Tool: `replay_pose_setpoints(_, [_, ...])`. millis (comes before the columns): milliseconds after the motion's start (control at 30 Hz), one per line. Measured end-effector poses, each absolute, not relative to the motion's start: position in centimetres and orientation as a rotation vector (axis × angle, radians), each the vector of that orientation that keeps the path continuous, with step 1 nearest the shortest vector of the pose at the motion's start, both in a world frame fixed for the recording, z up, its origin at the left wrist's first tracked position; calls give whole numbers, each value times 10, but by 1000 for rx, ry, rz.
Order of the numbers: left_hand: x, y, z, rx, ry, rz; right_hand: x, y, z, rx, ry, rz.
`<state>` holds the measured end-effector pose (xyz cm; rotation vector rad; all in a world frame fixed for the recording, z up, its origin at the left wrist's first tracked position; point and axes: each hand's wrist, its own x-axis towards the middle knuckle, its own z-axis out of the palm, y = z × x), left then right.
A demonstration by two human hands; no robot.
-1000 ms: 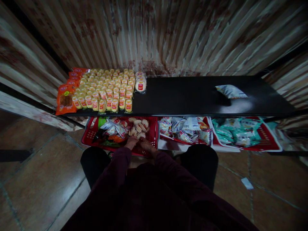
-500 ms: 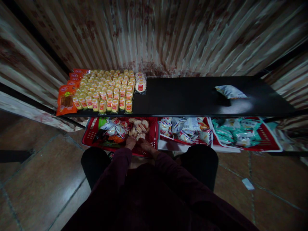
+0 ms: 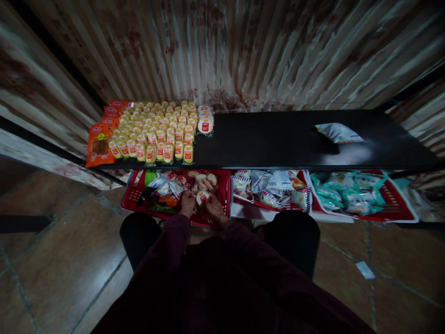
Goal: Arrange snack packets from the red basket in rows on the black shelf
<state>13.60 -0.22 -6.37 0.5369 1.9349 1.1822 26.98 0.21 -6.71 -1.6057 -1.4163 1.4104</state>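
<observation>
A round pale cake (image 3: 202, 197) in clear wrapping with a red label lies between my two hands, over the left red basket (image 3: 224, 199). My right hand (image 3: 213, 206) pinches it from the right. My left hand (image 3: 188, 204) is closed close by on its left; dimness hides what its fingertips hold. Just beyond them in that basket is a pile of similar round wrapped cakes (image 3: 205, 180). Blue-and-white packets (image 3: 168, 186), an orange packet (image 3: 167, 201) and a green one (image 3: 150, 176) fill the basket's left part.
Above the baskets runs a black shelf (image 3: 264, 139) bearing rows of small yellow cakes (image 3: 160, 132), orange bags (image 3: 99, 146), upright round cakes (image 3: 205, 124) and a white-blue packet (image 3: 339, 133). Further right, baskets hold white packets (image 3: 278, 180) and teal packets (image 3: 361, 199). My knees flank the front.
A round wrapped cake has come up between my hands, its label now showing. My hands have risen slightly from inside the basket. The view has shifted a little.
</observation>
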Motion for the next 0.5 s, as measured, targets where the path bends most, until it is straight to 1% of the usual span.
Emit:
replay_pose_setpoints(167, [135,-3,-51,376,1799,1252,270,9,-75,-1520,-1017,1594])
replay_pose_setpoints(333, [136,-5,-41,266,1707,1283,268,9,-73,-1521,-939,1630])
replay_pose_setpoints(500, [140,-9,-31,245,1640,1267,266,4,-59,-1502,-903,1693])
